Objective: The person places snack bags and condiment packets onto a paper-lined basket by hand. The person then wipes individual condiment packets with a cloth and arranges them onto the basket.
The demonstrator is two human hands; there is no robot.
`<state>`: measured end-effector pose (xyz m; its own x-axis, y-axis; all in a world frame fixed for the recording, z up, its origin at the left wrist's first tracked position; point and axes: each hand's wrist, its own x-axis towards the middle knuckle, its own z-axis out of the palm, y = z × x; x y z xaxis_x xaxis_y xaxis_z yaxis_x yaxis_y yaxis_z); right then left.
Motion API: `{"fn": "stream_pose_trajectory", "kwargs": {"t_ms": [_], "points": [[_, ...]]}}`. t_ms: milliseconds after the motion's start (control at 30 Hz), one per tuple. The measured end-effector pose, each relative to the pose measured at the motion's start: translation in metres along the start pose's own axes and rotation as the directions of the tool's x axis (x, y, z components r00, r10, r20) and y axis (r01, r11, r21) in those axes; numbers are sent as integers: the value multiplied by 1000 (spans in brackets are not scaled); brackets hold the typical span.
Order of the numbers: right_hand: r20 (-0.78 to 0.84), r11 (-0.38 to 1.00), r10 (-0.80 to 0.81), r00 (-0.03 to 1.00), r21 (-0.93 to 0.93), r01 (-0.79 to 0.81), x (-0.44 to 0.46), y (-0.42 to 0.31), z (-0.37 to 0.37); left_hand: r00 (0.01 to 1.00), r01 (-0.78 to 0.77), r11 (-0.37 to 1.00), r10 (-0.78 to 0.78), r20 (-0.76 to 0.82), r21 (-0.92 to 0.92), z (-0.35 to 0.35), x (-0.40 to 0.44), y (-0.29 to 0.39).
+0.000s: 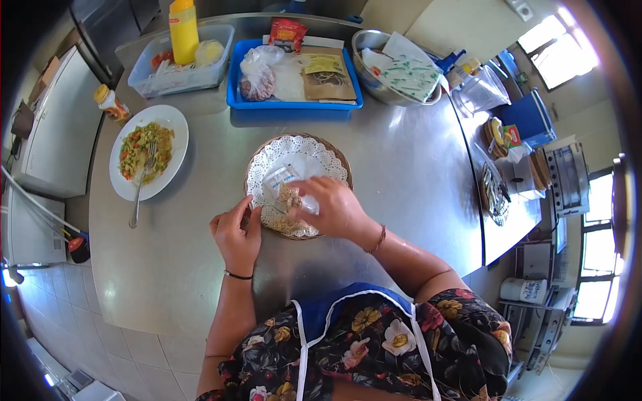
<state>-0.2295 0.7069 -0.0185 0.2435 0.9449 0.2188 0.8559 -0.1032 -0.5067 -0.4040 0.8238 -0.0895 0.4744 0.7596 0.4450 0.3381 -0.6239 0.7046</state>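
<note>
While a plate (pixel 180 160) of chopped vegetables (pixel 160 137) sits at left on the worktop (pixel 408 174), your left hand (pixel 237 235), fingers slightly parted, is at the rim of a doily-lined wicker basket (pixel 347 162) bearing a clear printed packet (pixel 279 178), over which your right hand (pixel 339 210) curls, its grip unclear.

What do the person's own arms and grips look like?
Left grip and right grip are gloveless. Thin dark band on the left wrist, reddish-brown bracelet on the right. Dark floral sleeves leave both forearms bare.
</note>
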Motion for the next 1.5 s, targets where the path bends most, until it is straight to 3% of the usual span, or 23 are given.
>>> {"fn": "stream_pose_trajectory", "kwargs": {"t_ms": [100,133,167,233,267,333,533,633,733,833,933,1033,1133,1233,1300,1333,1467,1500], "points": [[-95,998,-55,994,-10,54,21,28,-1,999,-34,999,34,1,10,2,0,-3],[-45,993,-110,993,-53,108,27,44,3,999,-35,999,35,22,25,3,0,-6],[-107,971,-221,969,-111,210,29,59,14,999,-31,999,31,31,10,5,0,-11],[115,970,-151,982,-176,170,34,61,13,999,-3,1000,4,46,-31,8,-1,-14],[90,936,-211,973,-269,228,32,64,19,998,29,998,-26,51,-49,8,-1,-13],[114,940,-177,977,-275,203,33,64,20,998,32,995,-26,61,-90,10,-2,-15],[147,990,-96,985,-89,110,28,50,28,995,75,989,-65,79,-126,7,-1,-9],[185,982,-184,965,-12,189,16,33,13,998,36,993,-31,48,-111,10,-2,-14],[99,984,-173,980,55,169,8,32,9,998,45,993,-40,50,-109,12,-4,-19],[-159,987,-41,986,145,65,6,57,6,994,79,991,-71,79,-104,8,-3,-14],[-257,957,272,927,-29,-289,-8,65,-19,993,89,995,-84,81,-55,5,-3,-11],[-229,911,378,897,-82,-405,-26,78,-24,994,85,995,-81,75,-46,6,-4,-10],[200,745,621,758,153,-650,-29,79,-34,997,60,995,-57,52,-75,10,-3,-16],[223,650,689,689,231,-724,-28,70,-38,999,31,1000,-31,45,4,6,-3,-9],[-181,899,414,892,-69,-432,-35,77,-24,998,50,999,-49,44,-12,4,-2,-4],[-326,924,193,926,-258,-283,-38,76,-18,998,41,999,-41,41,13,2,-2,-1],[-9,984,53,999,-170,-54,-16,63,-10,999,28,999,-29,24,27,5,-4,-10],[-10,975,36,999,-220,-37,-9,55,-8,999,25,999,-26,28,33,5,-4,-10]]}}
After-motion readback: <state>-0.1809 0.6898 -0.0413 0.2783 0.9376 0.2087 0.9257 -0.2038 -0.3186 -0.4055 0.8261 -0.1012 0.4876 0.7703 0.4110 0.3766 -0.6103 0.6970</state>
